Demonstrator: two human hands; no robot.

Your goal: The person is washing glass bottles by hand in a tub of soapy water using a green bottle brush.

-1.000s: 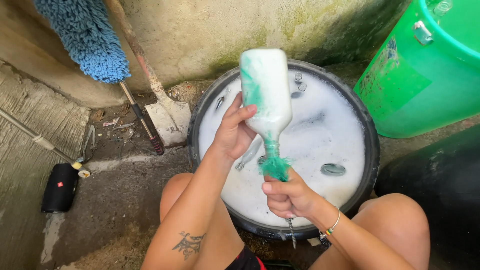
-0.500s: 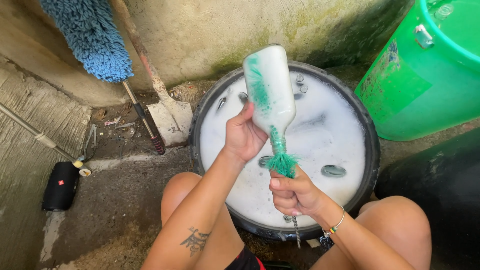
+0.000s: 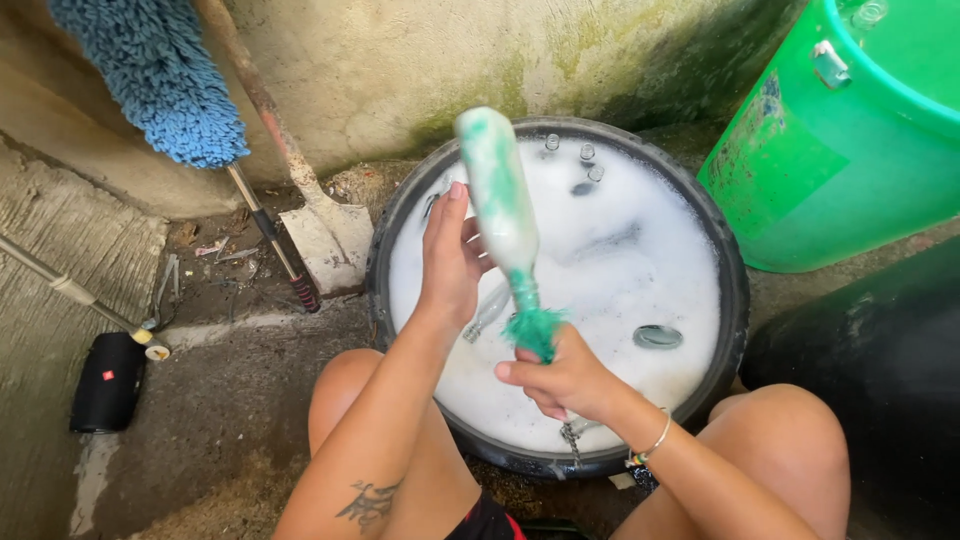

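My left hand (image 3: pixel 452 262) grips a soapy glass bottle (image 3: pixel 497 190), held neck-down and tilted over a round black tub (image 3: pixel 738 300) full of white foam. A green bottle brush (image 3: pixel 528 318) is pushed up into the bottle's neck; its bristles show green through the glass. My right hand (image 3: pixel 562 378) is closed around the brush's handle just below the bottle's mouth. Other bottles lie partly sunk in the foam, with a round mouth (image 3: pixel 657 337) showing at the right and small necks (image 3: pixel 586 153) at the far rim.
A green plastic barrel (image 3: pixel 850 140) stands at the right, a dark drum (image 3: pixel 880 380) below it. A blue mop head (image 3: pixel 150 80), a trowel (image 3: pixel 325 235) and a pole lean at the concrete wall on the left. A small black speaker (image 3: pixel 105 380) lies on the ground.
The bottle has tilted so its base swings left, and my left hand has shifted along with it. My right hand keeps the brush in the neck, moved slightly lower.
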